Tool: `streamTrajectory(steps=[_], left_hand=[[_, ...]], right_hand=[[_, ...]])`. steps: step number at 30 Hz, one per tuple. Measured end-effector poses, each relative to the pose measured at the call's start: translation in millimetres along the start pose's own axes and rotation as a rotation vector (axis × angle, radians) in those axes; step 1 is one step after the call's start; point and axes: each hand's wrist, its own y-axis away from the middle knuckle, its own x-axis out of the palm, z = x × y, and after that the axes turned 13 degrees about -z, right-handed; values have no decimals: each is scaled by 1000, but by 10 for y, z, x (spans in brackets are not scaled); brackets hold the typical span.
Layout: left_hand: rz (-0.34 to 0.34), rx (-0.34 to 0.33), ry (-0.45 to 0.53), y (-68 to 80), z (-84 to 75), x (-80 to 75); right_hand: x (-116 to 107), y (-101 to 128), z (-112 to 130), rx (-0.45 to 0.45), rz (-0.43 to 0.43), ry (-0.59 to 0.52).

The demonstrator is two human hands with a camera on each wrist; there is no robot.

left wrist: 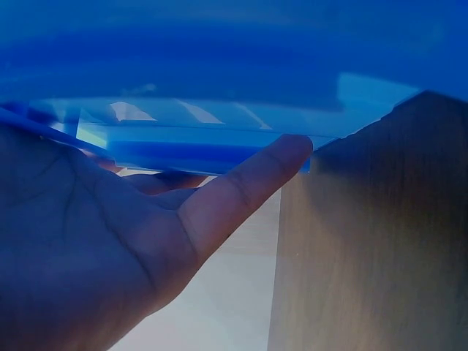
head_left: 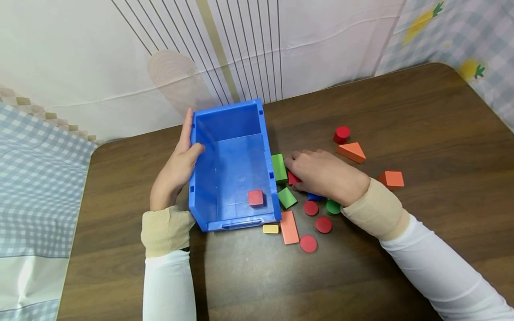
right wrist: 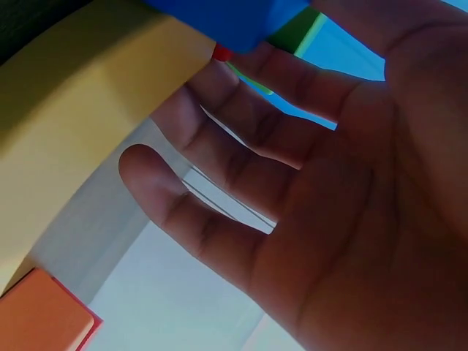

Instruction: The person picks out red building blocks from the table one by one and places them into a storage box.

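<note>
My left hand (head_left: 176, 167) grips the left wall of a blue plastic bin (head_left: 237, 167), its thumb over the rim and the other fingers along the outside. Inside the bin, near its front right corner, sits a red cube (head_left: 255, 198). On the right, my right hand (head_left: 327, 174) is low over the loose blocks, with a red block (head_left: 293, 178) between thumb and fingertips, partly hidden by the hand. A green block (head_left: 279, 168) stands between those fingertips and the bin. In the right wrist view, a blue block (right wrist: 234, 22) and a yellow surface (right wrist: 95, 95) partly hide the fingertips.
Near the bin's front right corner lie a green block (head_left: 287, 198), a small yellow block (head_left: 271, 229), an orange plank (head_left: 289, 228) and several red discs (head_left: 308, 244). Farther right are a red cylinder (head_left: 341, 134), an orange triangle (head_left: 351, 152) and an orange block (head_left: 393, 179). A curtain (head_left: 321, 40) hangs behind the table.
</note>
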Motion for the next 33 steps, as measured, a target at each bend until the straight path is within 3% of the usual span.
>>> streamTrajectory(steps=[33], left_hand=[[-2,14,-15,-5,8,3]], right_hand=[[-194,99,40,10,-43,47]])
